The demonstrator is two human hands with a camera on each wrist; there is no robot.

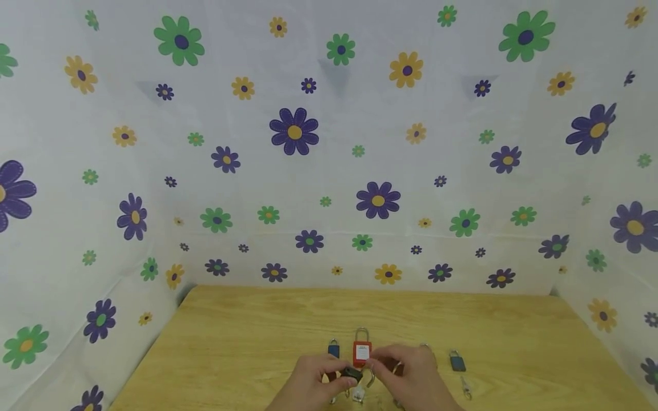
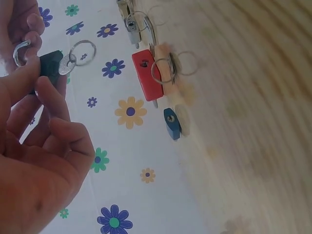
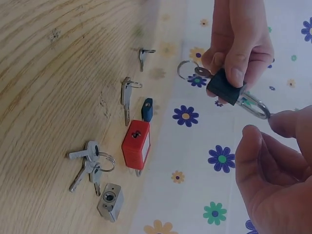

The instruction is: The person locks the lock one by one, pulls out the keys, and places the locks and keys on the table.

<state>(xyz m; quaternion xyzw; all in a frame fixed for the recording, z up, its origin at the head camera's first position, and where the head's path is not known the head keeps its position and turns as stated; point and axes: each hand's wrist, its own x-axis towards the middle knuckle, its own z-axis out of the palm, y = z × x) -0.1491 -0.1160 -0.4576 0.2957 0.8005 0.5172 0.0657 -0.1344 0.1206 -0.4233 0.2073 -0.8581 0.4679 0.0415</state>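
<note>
My left hand [image 1: 315,381] grips the body of a dark padlock [image 3: 224,87] between thumb and fingers, raised above the table. A key [image 3: 203,72] with a split ring [image 3: 179,71] sticks out of the padlock's bottom. The metal shackle [image 3: 257,105] points toward my right hand [image 1: 415,374] and looks like a hook standing out from the body in the head view. A fingertip of the right hand is right at the shackle's curve, while its thumb stands apart from it in the right wrist view.
On the wooden table [image 1: 247,319] a red padlock [image 1: 362,353] stands behind my hands. A small blue padlock [image 1: 334,347] is left of it, another blue padlock [image 1: 457,361] farther right. A silver padlock [image 3: 111,202] and several keys [image 3: 91,158] lie nearby. Flower-printed cloth [image 1: 329,171] encloses the table.
</note>
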